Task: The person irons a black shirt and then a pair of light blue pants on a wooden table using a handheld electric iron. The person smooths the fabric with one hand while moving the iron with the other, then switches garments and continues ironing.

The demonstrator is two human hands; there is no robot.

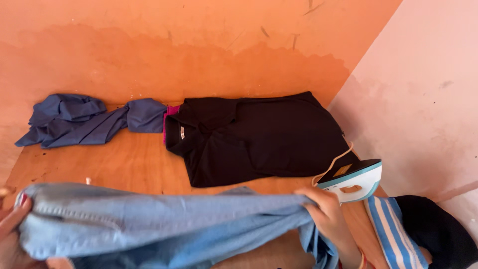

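Head view: both hands, left hand [11,234] and right hand [326,211], grip a light-blue denim garment [164,219] stretched between them.

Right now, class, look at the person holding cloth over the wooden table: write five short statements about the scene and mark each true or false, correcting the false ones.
1. Both hands grip the light blue denim garment. True: left hand, right hand.
2. The folded black collared shirt hangs on the wall. False: it lies flat on the wooden table.
3. The white and teal electric iron sits by the right hand. True.
4. The crumpled dark blue cloth lies at the table's far left. True.
5. The iron rests on the denim garment. False: it stands beside the black shirt.
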